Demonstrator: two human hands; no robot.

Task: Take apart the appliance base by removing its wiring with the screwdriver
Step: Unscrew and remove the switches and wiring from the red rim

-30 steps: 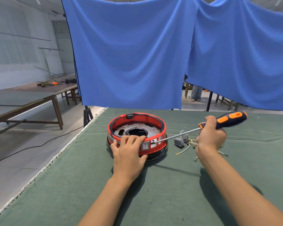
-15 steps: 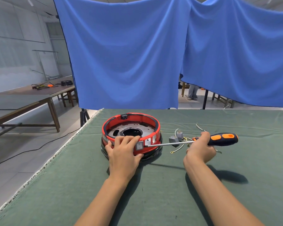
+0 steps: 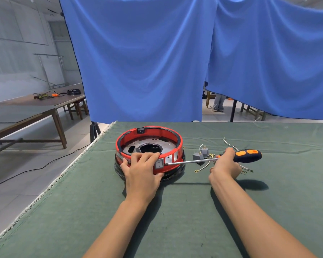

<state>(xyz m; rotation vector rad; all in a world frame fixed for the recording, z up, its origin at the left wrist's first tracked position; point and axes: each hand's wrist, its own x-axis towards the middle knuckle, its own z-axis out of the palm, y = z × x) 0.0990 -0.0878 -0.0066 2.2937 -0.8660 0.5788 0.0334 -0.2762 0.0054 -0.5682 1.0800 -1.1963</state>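
The round red appliance base (image 3: 149,146) sits on the green-covered table (image 3: 175,211), its open top showing a metal plate with a central hole. The left hand (image 3: 141,171) clasps its near rim, fingers curled over the edge, thumb just beside the white switch (image 3: 159,163). Right of that grip, the right hand (image 3: 225,165) is clenched around the black-and-orange screwdriver (image 3: 247,155), whose shaft lies nearly level with its tip at the base's side wall. Behind this grip, loose wiring (image 3: 203,157) with grey connectors lies on the table.
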